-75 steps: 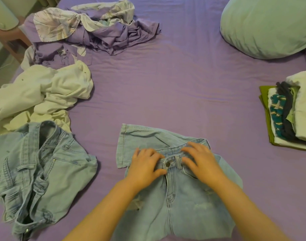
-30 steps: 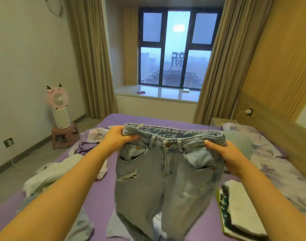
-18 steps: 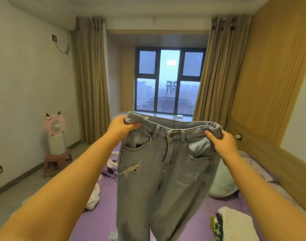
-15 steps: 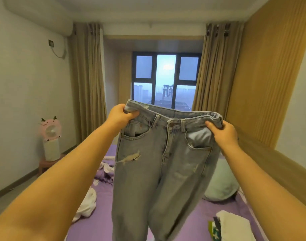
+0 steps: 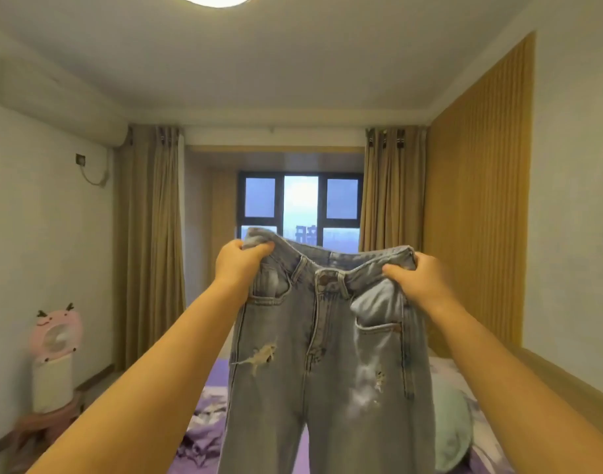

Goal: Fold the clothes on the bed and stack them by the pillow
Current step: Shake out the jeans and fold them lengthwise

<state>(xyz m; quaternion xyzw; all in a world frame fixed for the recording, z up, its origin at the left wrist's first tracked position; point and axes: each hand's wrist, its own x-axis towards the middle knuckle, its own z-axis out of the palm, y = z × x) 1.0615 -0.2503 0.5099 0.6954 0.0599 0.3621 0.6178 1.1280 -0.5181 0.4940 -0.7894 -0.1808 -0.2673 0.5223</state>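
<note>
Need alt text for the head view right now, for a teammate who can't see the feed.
Two bare hands hold light blue ripped jeans up by the waistband, left hand and right hand each with a grip on one side, legs hanging over a purple bed. Behind are a window with tan curtains and a green pillow at right.

Faded, matt denim jeans (image 5: 327, 364) with frayed rips; smooth purple cloth bed sheet (image 5: 218, 374); ribbed wooden wall panel (image 5: 478, 206).

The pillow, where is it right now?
In the head view the pale green pillow lies low right on the bed, partly hidden behind the jeans both hands hold up.
</note>
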